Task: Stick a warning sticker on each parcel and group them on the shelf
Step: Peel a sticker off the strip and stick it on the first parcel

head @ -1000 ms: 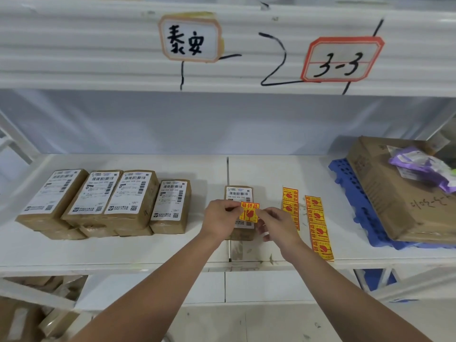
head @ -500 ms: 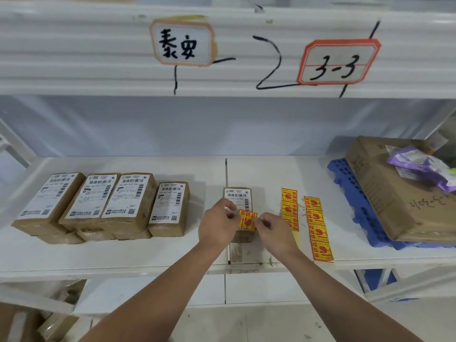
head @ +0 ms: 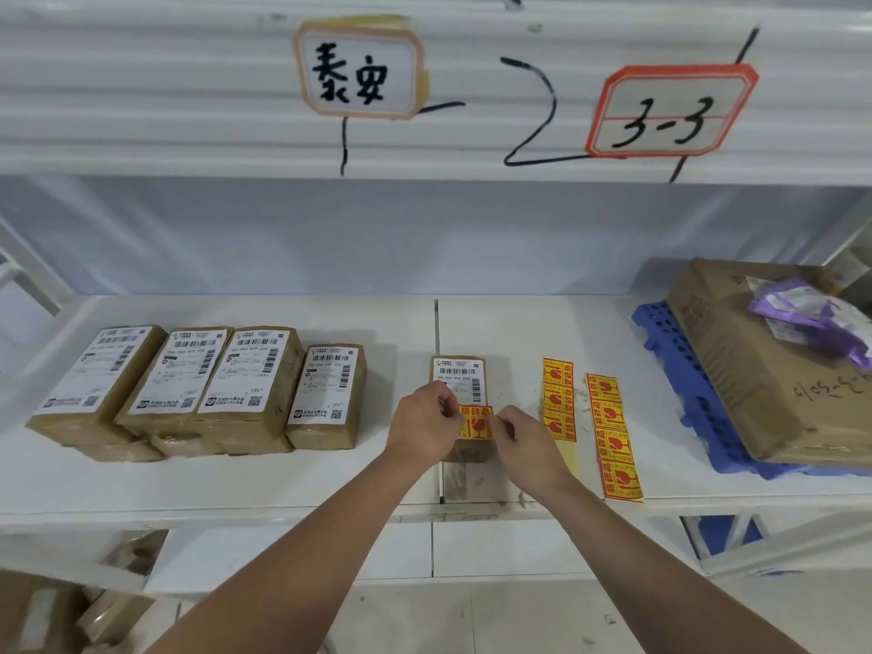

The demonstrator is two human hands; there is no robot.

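A small brown parcel (head: 460, 377) with a white shipping label lies on the white shelf (head: 377, 483) at its middle. A yellow and red warning sticker (head: 475, 421) lies over the parcel's near end. My left hand (head: 424, 427) pinches the sticker's left edge and my right hand (head: 526, 436) pinches its right edge. Whether the sticker is stuck down I cannot tell. Two strips of warning stickers (head: 559, 405) (head: 613, 436) lie on the shelf just right of my right hand. Several labelled brown parcels (head: 255, 380) sit side by side at the left.
A large cardboard box (head: 755, 370) rests on a blue plastic pallet (head: 670, 351) at the right, with a purple bag (head: 811, 318) on top. The upper shelf edge carries a sign (head: 670, 113) reading 3-3. More brown parcels (head: 71, 611) lie below at the lower left.
Both hands have lowered the sticker slightly onto the parcel's near end. The parcels and sticker strips have not moved.
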